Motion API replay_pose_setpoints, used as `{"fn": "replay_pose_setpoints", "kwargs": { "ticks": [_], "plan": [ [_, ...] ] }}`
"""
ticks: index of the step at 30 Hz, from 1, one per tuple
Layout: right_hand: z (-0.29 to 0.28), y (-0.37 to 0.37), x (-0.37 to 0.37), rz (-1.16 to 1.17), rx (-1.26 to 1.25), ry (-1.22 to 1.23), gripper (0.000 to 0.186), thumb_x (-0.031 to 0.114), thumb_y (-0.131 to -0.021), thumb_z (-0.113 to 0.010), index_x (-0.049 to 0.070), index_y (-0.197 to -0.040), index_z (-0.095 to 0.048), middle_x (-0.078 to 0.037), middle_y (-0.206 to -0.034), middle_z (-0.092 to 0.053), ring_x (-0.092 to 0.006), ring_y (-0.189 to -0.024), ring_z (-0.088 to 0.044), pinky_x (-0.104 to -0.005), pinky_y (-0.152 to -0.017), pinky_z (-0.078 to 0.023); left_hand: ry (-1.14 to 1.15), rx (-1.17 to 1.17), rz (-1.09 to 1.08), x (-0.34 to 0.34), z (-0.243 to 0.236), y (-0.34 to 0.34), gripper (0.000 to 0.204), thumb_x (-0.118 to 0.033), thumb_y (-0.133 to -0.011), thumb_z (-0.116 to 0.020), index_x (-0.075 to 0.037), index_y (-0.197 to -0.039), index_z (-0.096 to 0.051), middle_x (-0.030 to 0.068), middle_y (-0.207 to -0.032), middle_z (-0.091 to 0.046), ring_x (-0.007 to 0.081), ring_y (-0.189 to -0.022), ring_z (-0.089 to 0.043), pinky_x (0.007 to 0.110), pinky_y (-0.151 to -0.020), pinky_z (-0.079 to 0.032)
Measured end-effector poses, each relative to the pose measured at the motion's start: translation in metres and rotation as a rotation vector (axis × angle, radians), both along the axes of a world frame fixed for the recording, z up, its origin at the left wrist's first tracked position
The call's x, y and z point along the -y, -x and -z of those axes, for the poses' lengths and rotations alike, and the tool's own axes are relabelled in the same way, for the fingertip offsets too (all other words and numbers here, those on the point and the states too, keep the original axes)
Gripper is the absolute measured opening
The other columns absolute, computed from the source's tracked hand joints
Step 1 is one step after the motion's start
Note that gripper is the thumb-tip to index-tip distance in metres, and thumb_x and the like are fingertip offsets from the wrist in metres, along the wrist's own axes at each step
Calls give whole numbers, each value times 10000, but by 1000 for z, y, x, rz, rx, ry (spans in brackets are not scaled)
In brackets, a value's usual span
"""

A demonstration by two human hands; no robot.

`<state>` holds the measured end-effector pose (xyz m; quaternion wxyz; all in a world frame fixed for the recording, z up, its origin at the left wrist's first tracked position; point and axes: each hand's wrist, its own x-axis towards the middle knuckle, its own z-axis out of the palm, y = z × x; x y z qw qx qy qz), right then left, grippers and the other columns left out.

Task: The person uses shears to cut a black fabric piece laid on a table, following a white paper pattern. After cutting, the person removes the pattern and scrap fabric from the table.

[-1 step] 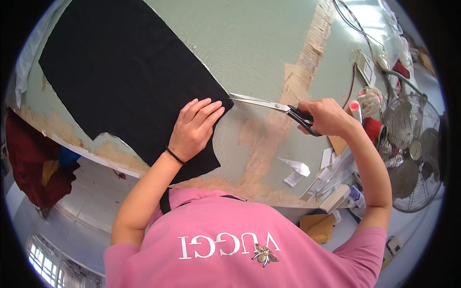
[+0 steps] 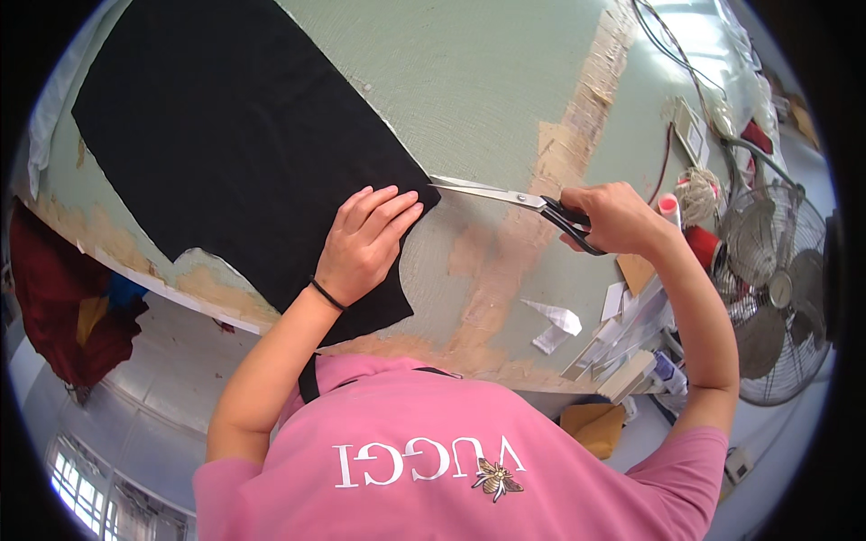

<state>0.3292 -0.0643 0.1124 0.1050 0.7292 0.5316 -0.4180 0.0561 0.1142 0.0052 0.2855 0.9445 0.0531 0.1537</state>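
Observation:
A large black piece of fabric point(image 2: 216, 126) lies flat, with a pale edge along its right side. My left hand point(image 2: 365, 239) rests on it near its right-hand corner, fingers stretched out and pressing down. The wrist wears a thin black band. In my right hand point(image 2: 618, 219) are scissors point(image 2: 514, 196) with black handles, gripped by the fingers. Their long silver blades point left and are slightly parted, with the tips at the fabric's corner, just beyond my left fingertips. Whether the fabric sits between the tips is too small to tell.
The pale green worktable point(image 2: 451, 81) has strips of brown tape point(image 2: 559, 171). White paper scraps point(image 2: 555, 325), rulers and thread spools point(image 2: 668, 206) lie right of centre. A fan point(image 2: 776, 288) stands beyond the right edge. Dark red cloth point(image 2: 54, 307) hangs below the left edge.

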Motion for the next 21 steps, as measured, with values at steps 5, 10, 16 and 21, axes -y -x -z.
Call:
{"fn": "replay_pose_setpoints", "kwargs": {
  "ticks": [5,10,16,21],
  "plan": [
    [2,-18,-27,-132,-23,-9,178,184,-772,-669,64,-824,-550,-103,-698,-600,-317,-639,-589,-396,-560,-451,-3,-18,-8,-1,1,1,371,8,-770,-574,-82,-1125,-635,12,-1212,-582,198,-1160,-508,388,-1011,-389],
    [10,-32,-31,-193,-86,-24,174,168,-765,-673,56,-816,-550,-90,-702,-603,-302,-625,-584,-389,-560,-445,-31,-32,-8,-1,2,1,363,-18,-781,-562,-86,-1131,-631,-8,-1241,-568,172,-1159,-502,367,-1014,-388],
    [7,-31,-28,-165,-132,49,195,182,-761,-688,56,-808,-546,-82,-687,-596,-295,-618,-581,-385,-557,-444,-34,-60,-6,-1,1,-1,388,-16,-765,-566,-91,-1139,-632,-23,-1265,-564,162,-1161,-503,360,-1016,-384],
    [17,-30,-27,-143,-148,2,229,196,-748,-707,55,-817,-541,-89,-696,-604,-309,-622,-583,-398,-556,-444,-3,-70,-23,0,-3,-2,397,28,-759,-582,-99,-1129,-644,-8,-1236,-594,183,-1158,-511,371,-1001,-389]
  ]
}}
